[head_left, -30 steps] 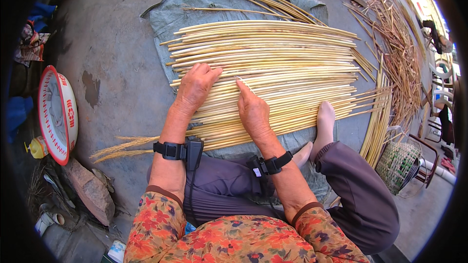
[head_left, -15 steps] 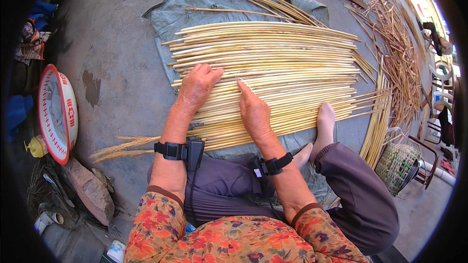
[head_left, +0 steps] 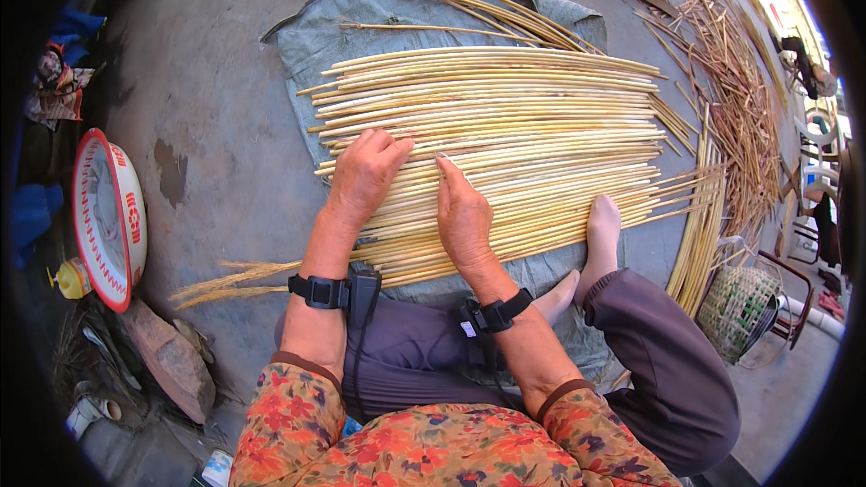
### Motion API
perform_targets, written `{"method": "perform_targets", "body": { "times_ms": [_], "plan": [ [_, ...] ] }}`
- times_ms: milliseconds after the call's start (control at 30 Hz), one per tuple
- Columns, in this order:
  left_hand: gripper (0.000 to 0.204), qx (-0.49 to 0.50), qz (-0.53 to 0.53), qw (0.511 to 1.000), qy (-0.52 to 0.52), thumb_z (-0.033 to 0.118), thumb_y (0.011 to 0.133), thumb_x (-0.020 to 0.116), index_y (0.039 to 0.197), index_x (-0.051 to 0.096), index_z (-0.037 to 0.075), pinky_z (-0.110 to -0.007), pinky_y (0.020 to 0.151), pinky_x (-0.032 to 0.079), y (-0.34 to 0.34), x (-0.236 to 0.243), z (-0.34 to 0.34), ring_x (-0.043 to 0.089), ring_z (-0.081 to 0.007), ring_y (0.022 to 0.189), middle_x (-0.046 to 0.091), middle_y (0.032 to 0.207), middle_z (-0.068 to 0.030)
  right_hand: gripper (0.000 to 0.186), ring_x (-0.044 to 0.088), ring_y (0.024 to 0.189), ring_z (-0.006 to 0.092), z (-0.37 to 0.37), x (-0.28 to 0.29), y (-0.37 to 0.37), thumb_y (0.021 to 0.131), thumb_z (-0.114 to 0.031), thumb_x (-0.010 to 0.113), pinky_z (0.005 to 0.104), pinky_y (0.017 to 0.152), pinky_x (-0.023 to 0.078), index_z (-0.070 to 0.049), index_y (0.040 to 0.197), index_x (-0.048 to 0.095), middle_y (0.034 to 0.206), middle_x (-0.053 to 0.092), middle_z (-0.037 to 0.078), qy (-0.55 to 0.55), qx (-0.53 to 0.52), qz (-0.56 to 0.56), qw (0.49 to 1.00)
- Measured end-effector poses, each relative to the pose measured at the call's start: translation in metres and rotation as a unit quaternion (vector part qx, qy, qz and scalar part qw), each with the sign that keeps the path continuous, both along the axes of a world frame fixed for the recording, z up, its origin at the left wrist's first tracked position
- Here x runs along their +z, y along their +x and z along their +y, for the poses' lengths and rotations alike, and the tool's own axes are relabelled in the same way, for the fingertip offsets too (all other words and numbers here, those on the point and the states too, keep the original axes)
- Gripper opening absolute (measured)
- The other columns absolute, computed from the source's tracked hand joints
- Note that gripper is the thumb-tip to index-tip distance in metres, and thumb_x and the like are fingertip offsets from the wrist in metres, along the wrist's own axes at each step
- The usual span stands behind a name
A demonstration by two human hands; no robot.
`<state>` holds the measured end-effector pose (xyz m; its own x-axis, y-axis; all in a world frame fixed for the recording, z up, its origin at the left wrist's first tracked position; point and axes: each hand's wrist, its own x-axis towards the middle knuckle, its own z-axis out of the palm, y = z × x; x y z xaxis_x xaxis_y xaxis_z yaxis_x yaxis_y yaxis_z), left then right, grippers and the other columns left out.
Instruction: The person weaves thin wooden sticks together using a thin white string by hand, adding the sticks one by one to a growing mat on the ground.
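A wide mat of straight, pale yellow plant stalks [head_left: 505, 135] lies side by side in front of me on a grey-green woven sheet [head_left: 316, 41]. At the mat's left part my left hand [head_left: 366, 177] rests with fingers curled and thumb pressed to the forefinger; what it pinches is hidden. A little to its right, my right hand [head_left: 465, 221] is closed over the stalks, thumb and forefinger together. A small pale tip shows at its fingertips, too small to name. Both wrists wear black straps with small devices.
My foot [head_left: 603, 216] presses beside the mat's near right edge. Loose stalks with feathery ends [head_left: 487, 4] lie beyond it. A white enamel basin [head_left: 108, 216] with a red rim stands left, above a rock [head_left: 171, 356]. Dry husks [head_left: 735, 135] and a wicker basket [head_left: 738, 302] are right.
The mat and both hands sit slightly lower in the picture. My right hand has shifted a little left; both hands keep their closed grip.
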<state>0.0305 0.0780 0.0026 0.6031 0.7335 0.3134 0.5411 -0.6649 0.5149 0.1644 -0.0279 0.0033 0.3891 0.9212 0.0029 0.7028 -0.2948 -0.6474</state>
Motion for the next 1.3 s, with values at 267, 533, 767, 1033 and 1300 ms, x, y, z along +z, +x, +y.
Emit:
{"method": "perform_targets", "body": {
  "times_ms": [267,533,767,1033,1300],
  "plan": [
    [0.02,0.002,-0.011,1.0,0.015,0.007,0.078,0.065,0.098,0.068,0.009,-0.034,0.066,0.052,0.0,0.003,0.001,0.061,-0.0212,0.078,0.06,0.079,-0.0032,0.022,0.068,0.085,0.0323,0.0,0.002,-0.002,0.093,-0.01,0.056,0.0405,0.071,0.054,-0.009,0.114,0.063,0.1,0.07,0.014,0.044,-0.043,0.08,0.995],
    [0.018,0.004,-0.021,1.0,0.005,0.008,0.078,0.066,0.097,0.067,0.008,-0.034,0.065,0.053,0.001,0.0,-0.001,0.061,-0.0214,0.078,0.06,0.079,-0.0035,0.019,0.067,0.081,0.0333,0.006,-0.003,-0.006,0.093,-0.01,0.056,0.0417,0.069,0.053,-0.01,0.111,0.062,0.096,0.07,0.012,0.044,-0.051,0.062,0.996],
    [0.017,0.003,-0.017,1.0,0.005,0.009,0.078,0.066,0.096,0.066,0.009,-0.034,0.064,0.052,0.001,0.0,0.0,0.061,-0.0215,0.077,0.059,0.078,-0.0034,0.016,0.067,0.079,0.0332,0.009,-0.005,-0.007,0.094,-0.012,0.056,0.0417,0.067,0.052,-0.01,0.108,0.063,0.091,0.07,0.012,0.036,-0.062,0.058,0.996],
    [0.017,0.005,-0.014,1.0,0.011,0.009,0.078,0.067,0.095,0.066,0.008,-0.034,0.065,0.052,0.001,0.004,-0.002,0.061,-0.0218,0.077,0.059,0.078,-0.0037,0.012,0.067,0.078,0.0344,0.015,-0.005,-0.008,0.095,-0.014,0.056,0.0415,0.066,0.051,-0.007,0.102,0.064,0.086,0.07,0.014,0.081,-0.083,0.113,0.987],
    [0.016,0.007,-0.015,1.0,0.018,0.009,0.079,0.068,0.095,0.066,0.007,-0.035,0.066,0.052,0.002,0.006,-0.001,0.06,-0.0223,0.077,0.058,0.077,-0.0042,0.013,0.052,0.06,0.0105,0.025,-0.007,-0.002,0.096,-0.009,0.055,0.0275,0.058,0.045,0.0,0.098,0.065,0.079,0.066,0.005,-0.03,-0.106,0.231,0.967]
  ]
}}
